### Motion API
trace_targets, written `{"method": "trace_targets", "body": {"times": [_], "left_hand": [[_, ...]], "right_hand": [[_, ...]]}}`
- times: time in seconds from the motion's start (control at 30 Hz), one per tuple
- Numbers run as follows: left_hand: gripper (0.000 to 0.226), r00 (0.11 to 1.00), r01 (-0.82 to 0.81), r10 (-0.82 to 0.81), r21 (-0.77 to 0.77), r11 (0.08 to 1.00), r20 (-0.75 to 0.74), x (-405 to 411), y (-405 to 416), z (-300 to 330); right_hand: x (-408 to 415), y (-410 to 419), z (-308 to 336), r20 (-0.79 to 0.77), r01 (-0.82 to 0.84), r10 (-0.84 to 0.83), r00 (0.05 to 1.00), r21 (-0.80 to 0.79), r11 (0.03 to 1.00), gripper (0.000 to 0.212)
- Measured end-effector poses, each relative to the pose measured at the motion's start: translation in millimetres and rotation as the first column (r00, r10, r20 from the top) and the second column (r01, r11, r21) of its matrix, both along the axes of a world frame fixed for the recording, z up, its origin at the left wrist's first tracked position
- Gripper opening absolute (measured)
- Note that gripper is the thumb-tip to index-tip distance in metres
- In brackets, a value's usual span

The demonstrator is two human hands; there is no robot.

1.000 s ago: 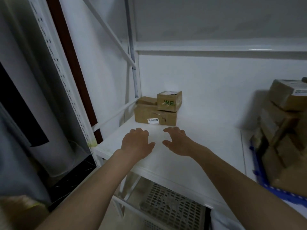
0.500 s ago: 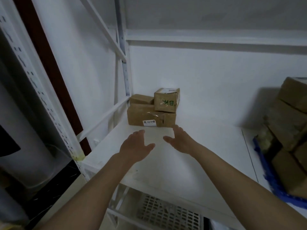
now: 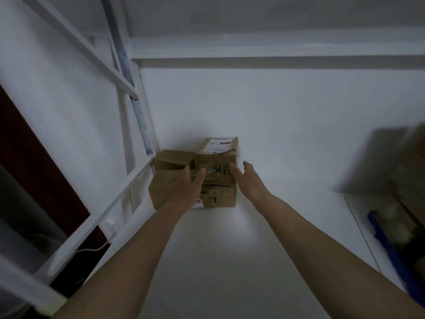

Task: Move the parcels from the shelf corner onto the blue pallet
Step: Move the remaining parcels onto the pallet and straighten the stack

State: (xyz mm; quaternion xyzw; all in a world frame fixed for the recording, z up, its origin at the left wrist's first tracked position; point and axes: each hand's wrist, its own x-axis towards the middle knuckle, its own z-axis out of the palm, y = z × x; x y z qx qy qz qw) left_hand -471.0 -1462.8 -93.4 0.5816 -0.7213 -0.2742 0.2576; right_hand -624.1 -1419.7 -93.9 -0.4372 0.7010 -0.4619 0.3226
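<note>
We face a white shelf [image 3: 230,261] whose broad board runs back to a white wall. A white metal upright [image 3: 140,116] with slanted braces stands at the left rear corner. At the right edge we see the blue pallet [image 3: 391,245], with blurred brown boxes [image 3: 411,180] stacked on it, well apart from the corner.

The parcels sit in that rear left corner, against the wall and just beside the upright. The long bottom parcel [image 3: 220,198] lies flat on the board, a white label partly showing at its lower front. On top of it stands the small upper parcel [image 3: 216,162], with green lettering on its front and a white label on its top. Behind our left hand and to the left of that one, a flatter rear parcel [image 3: 170,157] shows.

Our left hand [image 3: 181,187] reaches in front of the stack with fingers straight and thumb spread, gripping nothing; we cannot tell whether it touches the cardboard. Our right hand [image 3: 248,178] is likewise spread, fingers extended beside the right end of the small upper parcel, holding nothing.
</note>
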Motion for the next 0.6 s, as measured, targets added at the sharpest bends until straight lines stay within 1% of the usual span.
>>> {"method": "trace_targets", "body": {"times": [0.07,0.17,0.2,0.27,0.33,0.47,0.6], "left_hand": [[0.063,0.997,-0.047,0.051,0.076,0.996,-0.06,-11.4,-19.2,1.8],[0.06,0.959,-0.09,0.134,0.177,0.98,-0.251,-25.1,-41.2,-0.6],[0.057,0.933,-0.074,0.142,0.207,0.975,-0.331,-28.6,-47.5,-3.4],[0.052,0.892,0.03,0.089,0.255,0.966,-0.444,-35.6,-56.9,-10.4],[0.049,0.881,0.103,0.027,0.247,0.964,-0.472,-37.4,-57.4,-15.2],[0.048,0.838,0.123,-0.004,0.183,0.975,-0.545,-38.3,-40.5,-13.7],[0.052,0.777,0.145,-0.046,0.108,0.984,-0.627,-42.4,-0.7,-2.2]], "right_hand": [[-7.4,-16.7,-0.9,0.056,0.0,-0.001,0.998,0.009,1.0,0.064],[-15.2,-35.1,-2.5,0.18,-0.017,0.012,0.984,0.025,1.0,0.07],[-16.8,-39.1,-4.1,0.211,-0.03,0.024,0.977,0.023,0.999,0.069],[-17.9,-43.8,-7.9,0.254,-0.066,0.063,0.965,0.004,0.998,0.061],[-17.9,-41.9,-10.1,0.29,-0.082,0.084,0.953,-0.017,0.996,0.055],[-18.4,-18.8,-2.7,0.295,-0.036,0.059,0.954,-0.084,0.996,0.054],[-20.5,24.7,11.2,0.271,0.034,0.008,0.962,-0.152,0.988,0.055]]}}
